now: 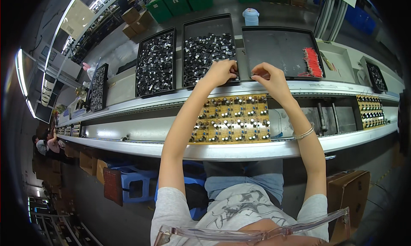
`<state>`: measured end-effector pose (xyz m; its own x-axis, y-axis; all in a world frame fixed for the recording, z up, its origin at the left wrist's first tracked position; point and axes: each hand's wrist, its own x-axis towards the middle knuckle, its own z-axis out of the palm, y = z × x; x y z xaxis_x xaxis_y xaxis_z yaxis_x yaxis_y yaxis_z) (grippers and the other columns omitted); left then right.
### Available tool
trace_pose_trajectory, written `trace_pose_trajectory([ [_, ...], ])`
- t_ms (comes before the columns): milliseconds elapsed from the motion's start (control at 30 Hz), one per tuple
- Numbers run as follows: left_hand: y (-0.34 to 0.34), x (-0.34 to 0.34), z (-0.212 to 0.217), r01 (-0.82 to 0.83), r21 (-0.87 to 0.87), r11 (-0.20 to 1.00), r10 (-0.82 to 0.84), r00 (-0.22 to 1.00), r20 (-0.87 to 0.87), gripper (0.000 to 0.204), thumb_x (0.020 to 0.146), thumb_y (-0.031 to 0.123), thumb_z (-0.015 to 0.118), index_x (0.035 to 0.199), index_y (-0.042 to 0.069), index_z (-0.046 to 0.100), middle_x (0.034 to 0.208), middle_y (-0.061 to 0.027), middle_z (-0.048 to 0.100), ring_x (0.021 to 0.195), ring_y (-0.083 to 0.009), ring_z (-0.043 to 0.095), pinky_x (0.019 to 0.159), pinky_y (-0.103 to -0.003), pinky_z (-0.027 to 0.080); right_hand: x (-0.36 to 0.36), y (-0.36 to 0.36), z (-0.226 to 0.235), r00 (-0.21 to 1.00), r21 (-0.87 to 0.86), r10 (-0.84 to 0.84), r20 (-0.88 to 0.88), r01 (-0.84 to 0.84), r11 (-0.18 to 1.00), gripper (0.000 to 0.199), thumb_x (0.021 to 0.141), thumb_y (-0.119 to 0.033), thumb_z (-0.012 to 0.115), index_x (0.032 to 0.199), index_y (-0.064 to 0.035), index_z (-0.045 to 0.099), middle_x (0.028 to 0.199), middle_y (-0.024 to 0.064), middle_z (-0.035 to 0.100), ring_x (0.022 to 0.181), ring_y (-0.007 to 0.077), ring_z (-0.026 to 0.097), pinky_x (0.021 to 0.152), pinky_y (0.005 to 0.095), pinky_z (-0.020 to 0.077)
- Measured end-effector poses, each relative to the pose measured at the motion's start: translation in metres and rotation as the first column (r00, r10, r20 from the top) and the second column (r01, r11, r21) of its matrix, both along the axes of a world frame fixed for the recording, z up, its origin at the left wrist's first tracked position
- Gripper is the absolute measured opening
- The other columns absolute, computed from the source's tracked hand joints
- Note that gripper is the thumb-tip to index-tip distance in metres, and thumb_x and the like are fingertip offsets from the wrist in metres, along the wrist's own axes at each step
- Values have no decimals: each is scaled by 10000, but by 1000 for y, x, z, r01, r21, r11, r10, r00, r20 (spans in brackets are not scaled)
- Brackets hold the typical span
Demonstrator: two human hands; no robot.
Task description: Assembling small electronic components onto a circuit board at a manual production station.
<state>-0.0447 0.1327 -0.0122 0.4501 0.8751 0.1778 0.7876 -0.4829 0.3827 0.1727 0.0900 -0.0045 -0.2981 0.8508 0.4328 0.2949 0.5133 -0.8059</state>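
Workbench point(122, 86), shown from above in the head view, reached across from the near side. Stretched the left hand point(222, 72) to the near right corner of the middle black tray point(207, 27), beside loose black parts point(204, 45); curled its fingers downward, too hidden to tell whether pinching a part. Held the right hand point(271, 77) at the near left corner of the right black tray point(274, 45), thumb and fingertips bent toward one another; could not tell whether gripping anything small. Saw red pieces point(312, 63) heaped at that tray's right end. Had a tan circuit-board panel point(231, 122) lying nearer, on the silver conveyor point(239, 152), partly behind the left forearm point(180, 122). Judged to be at the step of picking up or readying small parts; probably called next for a secure fingertip hold and a lift clear of the tray rims.
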Motion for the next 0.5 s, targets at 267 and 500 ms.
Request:
trace_pose_trajectory([
  [267, -11, -4, 3, 8, 210, 978, 4, 998, -60, 126, 742, 103, 706, 857, 63, 672, 769, -77, 593, 681, -217, 595, 662, -312, 478, 7, -15, 24, 995, -59, 63, 72, -59, 996, 138, 766, -60, 694, 882, -3, 648, 830, 72, 665, 762, 151, 640, 688, 262, 498],
  [500, -73, 11, 25, -23, 119, 993, -17, 946, 324, 108, 788, 118, 682, 846, 29, 703, 716, -57, 654, 571, -131, 581, 555, -247, 455, 29, -54, 24, 915, -223, 350, 202, -305, 926, 136, 737, -38, 693, 861, 12, 668, 788, 84, 661, 714, 178, 636, 689, 286, 498],
])
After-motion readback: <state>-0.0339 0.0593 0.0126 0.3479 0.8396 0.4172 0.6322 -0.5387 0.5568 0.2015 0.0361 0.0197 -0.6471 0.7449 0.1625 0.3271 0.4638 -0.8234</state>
